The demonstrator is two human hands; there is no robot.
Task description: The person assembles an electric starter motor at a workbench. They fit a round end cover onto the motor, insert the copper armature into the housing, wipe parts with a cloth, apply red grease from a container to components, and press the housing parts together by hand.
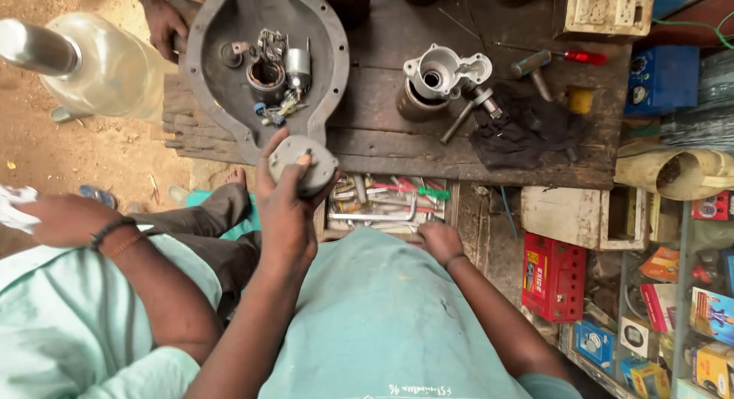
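My left hand (284, 204) is raised over the front edge of a dark wooden workbench (397, 143) and grips a round grey metal cap (304, 163), thumb across its face. Just beyond it lies a large grey oval metal housing plate (222, 101) with small motor parts and wires (277, 74) on it. My right hand (440, 240) rests low at the near edge of an open drawer (386, 204) full of spanners and screwdrivers; its fingers are curled under and hidden.
Another person in a pale green shirt sits at my left, one forearm (115, 242) wearing wristbands, and a hand (164, 24) touches the plate's far rim. On the bench are a silver motor casing (440, 74), a black rag (524, 128) and a red-handled screwdriver (573, 56). A red box (552, 277) and shelves of boxes stand at the right.
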